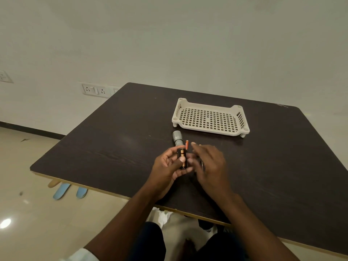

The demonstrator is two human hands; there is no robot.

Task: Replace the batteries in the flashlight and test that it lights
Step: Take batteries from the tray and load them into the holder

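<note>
A grey flashlight lies on the dark table, head pointing away from me. My left hand grips a black battery holder with a copper-topped battery in it, thumb pressed on its front. One orange battery lies just right of the flashlight. My right hand hovers beside the holder, blurred, fingers stretched toward the orange battery; a small dark thing shows under its palm, too unclear to name.
A cream perforated plastic tray stands behind the flashlight. The table's near edge runs diagonally below my forearms. Light blue slippers lie on the floor at left. Wall sockets sit behind the table's far left corner.
</note>
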